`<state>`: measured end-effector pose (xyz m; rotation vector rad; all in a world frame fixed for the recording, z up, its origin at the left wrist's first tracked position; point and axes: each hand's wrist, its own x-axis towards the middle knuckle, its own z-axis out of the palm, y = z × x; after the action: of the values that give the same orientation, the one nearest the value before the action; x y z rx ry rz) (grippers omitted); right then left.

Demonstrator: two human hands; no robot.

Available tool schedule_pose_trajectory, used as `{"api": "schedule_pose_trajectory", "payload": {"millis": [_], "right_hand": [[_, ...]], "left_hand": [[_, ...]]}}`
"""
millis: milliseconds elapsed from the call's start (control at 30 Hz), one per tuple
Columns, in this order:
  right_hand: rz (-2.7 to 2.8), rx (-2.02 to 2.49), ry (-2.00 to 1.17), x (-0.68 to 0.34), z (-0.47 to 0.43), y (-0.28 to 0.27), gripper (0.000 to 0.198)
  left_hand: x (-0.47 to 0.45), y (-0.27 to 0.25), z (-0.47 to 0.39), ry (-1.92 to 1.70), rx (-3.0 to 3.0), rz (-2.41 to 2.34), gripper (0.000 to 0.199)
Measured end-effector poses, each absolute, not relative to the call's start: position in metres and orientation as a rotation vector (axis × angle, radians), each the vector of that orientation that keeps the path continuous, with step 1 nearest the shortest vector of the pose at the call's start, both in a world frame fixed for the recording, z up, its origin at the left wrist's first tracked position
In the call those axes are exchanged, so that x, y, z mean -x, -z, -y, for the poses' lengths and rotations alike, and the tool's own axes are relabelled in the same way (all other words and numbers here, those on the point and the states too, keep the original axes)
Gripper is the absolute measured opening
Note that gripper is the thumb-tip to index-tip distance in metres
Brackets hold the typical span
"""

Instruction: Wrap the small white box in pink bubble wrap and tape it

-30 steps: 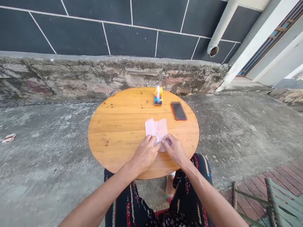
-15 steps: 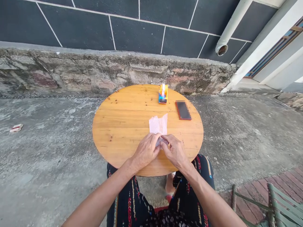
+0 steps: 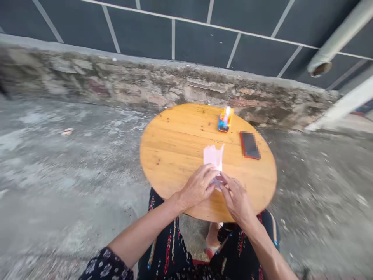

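Note:
A pale pinkish, see-through sheet that looks like bubble wrap (image 3: 212, 156) lies on the round wooden table (image 3: 171, 155), its far end curling up. My left hand (image 3: 200, 182) has its fingers bent over the near, bunched part of the wrap. From the other side, my right hand (image 3: 235, 194) pinches that same part between thumb and fingers. Something may be rolled inside, but my fingers and the blur hide it. Beyond the wrap, near the far edge, stands a yellow and blue tape dispenser (image 3: 225, 119).
A dark phone-like slab with a red edge (image 3: 250, 145), partly pixelated, lies on the table's right side. A stone wall base (image 3: 131, 83) runs behind the table. My knees are under its near edge. A small crumpled packet (image 3: 67, 132) lies on the concrete at left.
The view has swung left, so the table and everything on it appear farther right. Both hands stay at the wrap; its far end looks narrower and more curled.

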<state>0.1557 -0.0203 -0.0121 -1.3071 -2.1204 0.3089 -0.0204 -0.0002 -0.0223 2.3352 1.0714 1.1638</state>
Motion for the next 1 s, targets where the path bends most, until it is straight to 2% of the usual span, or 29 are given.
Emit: {"api": "schedule_pose_trajectory", "payload": {"millis": [200,400,667,800,1000], "right_hand": [[2.163,1.273,-0.039,-0.156,0.002,0.023,0.044],[2.221,1.244,0.196,-0.154,-0.001,0.027,0.052],[2.245,1.154,0.352,-0.156,-0.004,0.029,0.048],[2.248,1.200,0.326,-0.156,-0.006,0.030,0.047],[2.253,1.286,0.117,-0.151,0.002,0.028,0.039]], "left_hand": [[0.028,0.021,-0.005,-1.220,-2.314,-1.012,0.041],[0.031,0.027,-0.002,-1.305,-2.254,-0.935,0.056],[0.013,0.033,0.004,-1.447,-1.945,-1.130,0.032],[0.005,0.036,0.007,-1.524,-1.972,-1.135,0.032],[0.005,0.038,0.007,-1.548,-1.885,-1.094,0.038]]}}
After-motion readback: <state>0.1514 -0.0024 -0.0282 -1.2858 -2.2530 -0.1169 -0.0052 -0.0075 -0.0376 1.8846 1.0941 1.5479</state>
